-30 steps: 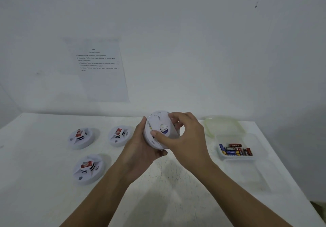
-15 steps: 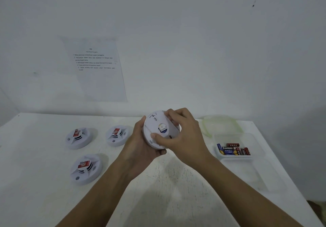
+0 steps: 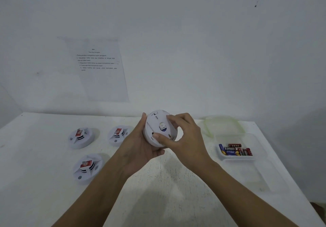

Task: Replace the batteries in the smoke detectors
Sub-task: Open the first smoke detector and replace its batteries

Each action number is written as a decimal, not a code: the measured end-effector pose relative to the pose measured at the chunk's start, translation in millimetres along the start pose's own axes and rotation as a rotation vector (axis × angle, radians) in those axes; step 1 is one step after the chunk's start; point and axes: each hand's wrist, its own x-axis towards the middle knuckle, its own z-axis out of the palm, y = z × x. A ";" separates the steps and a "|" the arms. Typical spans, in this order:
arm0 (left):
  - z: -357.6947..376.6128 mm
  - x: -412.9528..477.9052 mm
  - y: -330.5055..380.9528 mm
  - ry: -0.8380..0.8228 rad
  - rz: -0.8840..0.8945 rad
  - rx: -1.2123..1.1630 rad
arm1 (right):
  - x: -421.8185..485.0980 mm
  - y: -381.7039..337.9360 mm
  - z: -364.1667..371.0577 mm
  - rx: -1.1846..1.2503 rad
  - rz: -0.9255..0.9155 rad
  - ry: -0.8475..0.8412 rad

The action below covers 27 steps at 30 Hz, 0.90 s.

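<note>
A round white smoke detector is held above the table with its flat back turned towards me. My left hand cups it from the left and below. My right hand grips its back plate, thumb on the lower edge and fingers on the upper right rim. A small round label shows in the middle of the back. Three more white detectors lie face up on the table at the left: one far left, one beside it, one nearer to me. Each bears a red sticker.
A clear plastic container at the right holds several red and blue batteries. Its pale lid lies behind it. Another clear tray sits nearer. A printed instruction sheet hangs on the wall. The white table ends at the right.
Both hands have lifted the detector slightly and my right fingers have shifted along its rim, turning the back plate a little. The other detectors and the batteries lie as before.
</note>
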 end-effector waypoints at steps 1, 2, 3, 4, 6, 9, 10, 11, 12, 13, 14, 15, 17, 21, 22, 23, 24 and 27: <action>-0.8 -0.5 -1.0 -0.006 -0.015 0.009 | -0.3 1.1 0.9 -0.001 0.003 -0.006; -2.3 -1.5 -2.2 -0.010 -0.029 0.023 | -0.9 2.5 1.5 -0.002 0.010 -0.009; -3.3 -2.6 -3.6 -0.013 -0.042 0.038 | -1.5 3.9 2.4 0.002 0.022 -0.007; -5.1 -3.7 -5.7 -0.017 -0.052 0.051 | -2.6 5.2 3.3 0.012 0.038 -0.002; -7.4 -6.7 -9.2 -0.026 -0.063 0.068 | -5.6 7.8 6.1 0.045 0.074 0.007; -9.6 -11.1 -12.2 -0.034 -0.061 0.115 | -10.0 10.1 10.3 0.078 0.111 0.000; -9.5 -12.5 -12.6 -0.027 -0.049 0.141 | -11.1 10.2 10.9 0.085 0.120 -0.008; -8.8 -13.4 -12.9 -0.012 -0.023 0.167 | -11.5 9.9 11.2 0.089 0.129 -0.019; -8.8 -13.8 -13.3 0.006 0.021 0.186 | -11.9 9.3 11.0 0.091 0.137 -0.029; -8.4 -13.9 -13.4 0.024 0.073 0.198 | -12.0 8.5 11.1 0.096 0.145 -0.035; -8.5 -13.8 -13.3 0.040 0.114 0.201 | -12.2 7.7 11.0 0.108 0.151 -0.034; -8.5 -13.9 -12.8 0.036 0.136 0.193 | -12.2 7.0 11.1 0.123 0.153 -0.029; -11.4 -14.7 -11.5 0.003 0.137 0.164 | -11.7 5.6 11.0 0.125 0.139 -0.029; -25.7 -18.2 -13.9 -0.116 0.134 0.089 | -9.8 4.2 8.8 0.105 0.116 -0.046; -27.8 -19.1 -15.6 -0.126 0.156 0.150 | -9.0 3.5 8.1 0.106 0.111 -0.050; -28.2 -20.3 -16.8 -0.110 0.199 0.258 | -8.0 3.0 7.6 0.102 0.100 -0.053; -27.8 -20.9 -17.3 -0.084 0.245 0.373 | -6.8 2.7 7.5 0.099 0.084 -0.053; -24.7 -21.9 -10.3 -0.047 0.290 0.572 | -3.6 2.6 8.0 0.116 0.047 -0.042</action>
